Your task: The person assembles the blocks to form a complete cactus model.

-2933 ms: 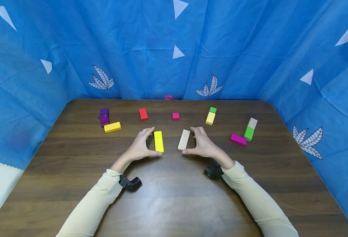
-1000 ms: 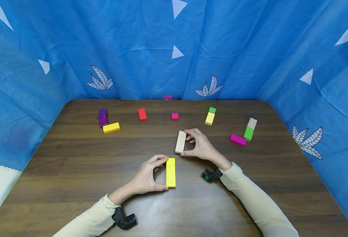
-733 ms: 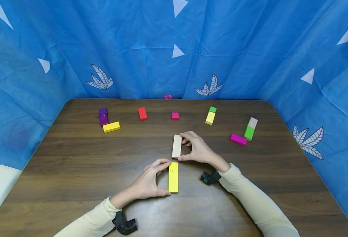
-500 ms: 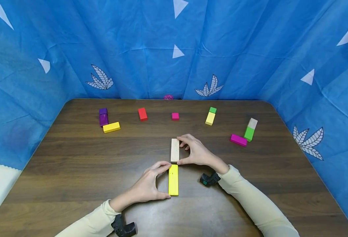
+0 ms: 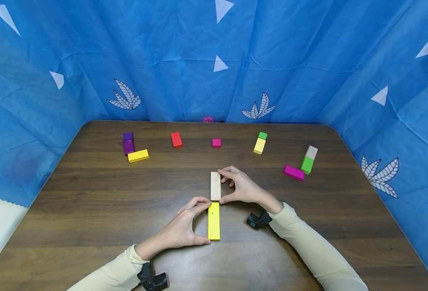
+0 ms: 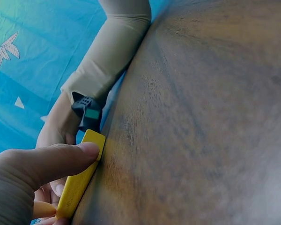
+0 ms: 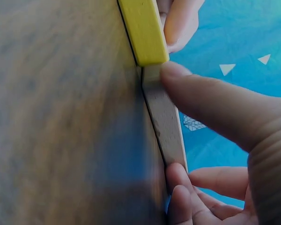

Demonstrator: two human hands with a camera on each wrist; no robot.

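Observation:
Two long blocks lie in line near the middle of the table. The nearer one is a yellow block point(image 5: 214, 221), gripped at its two ends between the thumb and fingers of my left hand point(image 5: 183, 226). Beyond it, a pale wooden block point(image 5: 215, 186) is pinched the same way by my right hand point(image 5: 243, 188). In the right wrist view the yellow block's end point(image 7: 150, 51) meets the pale block point(image 7: 166, 126), and my right thumb point(image 7: 201, 96) sits at that joint. The left wrist view shows my left thumb point(image 6: 61, 161) pressing the yellow block's near end.
Along the back of the wooden table point(image 5: 90, 226) lie purple blocks point(image 5: 128, 145) touching a yellow one point(image 5: 138, 156), a red block point(image 5: 176, 140), a small pink block point(image 5: 216, 143) and a green-and-yellow pair point(image 5: 259, 144). At right, a magenta block point(image 5: 294, 172) touches a green block point(image 5: 307, 165).
My left hand has brought the yellow block nearer and rightward. My right hand has moved the pale block left and nearer, straightening it, from side by side to end to end with the yellow one.

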